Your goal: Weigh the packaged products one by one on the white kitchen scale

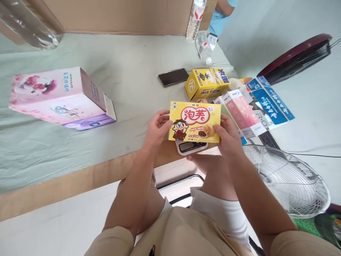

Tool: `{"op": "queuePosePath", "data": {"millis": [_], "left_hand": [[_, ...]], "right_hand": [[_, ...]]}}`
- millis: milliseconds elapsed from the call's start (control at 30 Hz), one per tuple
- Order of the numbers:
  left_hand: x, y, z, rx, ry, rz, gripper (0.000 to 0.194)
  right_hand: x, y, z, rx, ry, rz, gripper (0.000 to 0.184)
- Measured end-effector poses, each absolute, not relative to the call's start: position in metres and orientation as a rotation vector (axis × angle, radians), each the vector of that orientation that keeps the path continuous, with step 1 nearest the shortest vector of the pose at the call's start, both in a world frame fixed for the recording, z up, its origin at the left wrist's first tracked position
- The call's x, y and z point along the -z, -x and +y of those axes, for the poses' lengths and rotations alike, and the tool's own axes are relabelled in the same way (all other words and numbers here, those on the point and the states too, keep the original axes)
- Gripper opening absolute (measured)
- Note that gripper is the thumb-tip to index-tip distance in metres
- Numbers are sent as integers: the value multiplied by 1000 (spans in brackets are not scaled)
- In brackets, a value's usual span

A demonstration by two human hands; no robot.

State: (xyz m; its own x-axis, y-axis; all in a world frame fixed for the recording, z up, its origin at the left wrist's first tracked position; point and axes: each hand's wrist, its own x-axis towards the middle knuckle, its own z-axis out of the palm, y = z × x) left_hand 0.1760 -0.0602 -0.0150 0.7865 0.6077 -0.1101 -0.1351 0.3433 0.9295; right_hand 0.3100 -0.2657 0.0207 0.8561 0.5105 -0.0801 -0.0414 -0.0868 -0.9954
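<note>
Between my two hands is a flat yellow snack box [195, 122] with red lettering, a cartoon child and a filled puff printed on its front. My left hand [159, 128] grips its left edge, thumb on the front face. The right edge is pinched by my right hand [227, 133], again with the thumb in front. Just below and partly hidden behind the box is a white kitchen scale [183, 149] at the table's front edge; its display and buttons show. Behind the snack box stands a yellow carton [206, 83] printed "WATER".
A dark phone [173, 77] lies behind the yellow carton's left side. Pink boxes [64, 97] stand at left. Several upright cartons [247, 113] crowd the right, near a fan [287, 181]. Water bottles [196, 21] are at the back; another person's arm [225, 7] shows beyond.
</note>
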Motion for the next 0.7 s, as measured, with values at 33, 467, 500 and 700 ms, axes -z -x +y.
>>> {"op": "queuePosePath", "data": {"millis": [33,467,500,700], "left_hand": [[13,-177,-62,-492,-1117,449,53],[-60,-253,-91,-420,-1409,263,33],[-70,-269,-86,-438,-1444,291,28],[-97,-366,-43,-413,-1509,530,16]], "right_hand": [[-28,-314,-268,-529,1601,-369,62],[-104,-421,-351,-328,1491,-307,69],[-106,-441,-343,-317,1489,-334,66],[-120,-539,-239,-462,1559,-375,47]]}}
